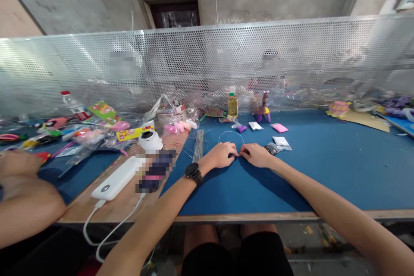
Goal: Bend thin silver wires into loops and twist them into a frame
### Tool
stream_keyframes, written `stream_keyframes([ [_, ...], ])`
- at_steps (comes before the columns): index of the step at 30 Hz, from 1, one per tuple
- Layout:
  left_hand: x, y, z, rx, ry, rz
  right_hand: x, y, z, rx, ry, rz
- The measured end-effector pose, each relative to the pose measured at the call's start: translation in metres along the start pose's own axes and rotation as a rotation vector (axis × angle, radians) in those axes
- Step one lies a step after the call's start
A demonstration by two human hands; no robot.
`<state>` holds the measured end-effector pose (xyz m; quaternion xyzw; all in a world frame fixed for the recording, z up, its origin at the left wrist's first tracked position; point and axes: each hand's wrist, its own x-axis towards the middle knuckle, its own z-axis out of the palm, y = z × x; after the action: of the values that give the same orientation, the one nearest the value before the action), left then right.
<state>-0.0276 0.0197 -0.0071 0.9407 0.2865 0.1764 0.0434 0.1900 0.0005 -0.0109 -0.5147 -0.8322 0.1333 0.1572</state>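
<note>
My left hand [222,155] and my right hand [257,155] meet on the blue table top [323,168], fingers pinched together on the two ends of a thin wire loop [230,133] that arches away from me. A black watch [194,173] is on my left wrist. A bundle of straight thin wires [198,144] lies just left of my left hand. Small packets, white [280,141], pink [280,128] and dark [271,148], lie beside and beyond my right hand.
A perforated metal screen [207,64] closes the back. A small oil bottle [232,103] and a purple toy figure [263,110] stand near it. A white power bank [118,177] with cable lies on a wooden strip. Another person's arm [26,202] rests at left amid craft bags.
</note>
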Motion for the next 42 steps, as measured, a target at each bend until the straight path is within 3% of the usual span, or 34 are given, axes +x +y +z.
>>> stream_keyframes([
  [5,-0.003,0.011,-0.007,0.051,-0.021,-0.021,-0.001,0.003,0.002,0.01,0.031,-0.03],
  [12,-0.002,-0.001,-0.007,0.05,0.024,0.011,-0.003,0.003,-0.002,0.163,0.127,-0.066],
  [17,-0.002,-0.003,-0.013,-0.066,0.136,0.023,0.001,0.004,-0.004,0.435,0.212,-0.036],
  [22,-0.002,0.006,-0.02,-0.117,0.219,0.006,-0.001,-0.001,-0.007,0.808,0.181,-0.007],
  [25,0.0,0.013,-0.023,-0.169,0.271,-0.003,-0.003,-0.006,-0.01,0.912,0.195,0.011],
  [29,0.002,0.021,-0.028,-0.306,0.383,-0.054,-0.009,-0.015,-0.019,0.78,0.295,-0.041],
  [34,0.002,0.03,-0.035,-0.483,0.414,-0.172,-0.017,-0.025,-0.029,0.457,0.493,-0.147],
  [42,0.003,0.032,-0.04,-0.817,0.366,-0.24,-0.017,-0.024,-0.022,0.517,0.449,-0.108],
])
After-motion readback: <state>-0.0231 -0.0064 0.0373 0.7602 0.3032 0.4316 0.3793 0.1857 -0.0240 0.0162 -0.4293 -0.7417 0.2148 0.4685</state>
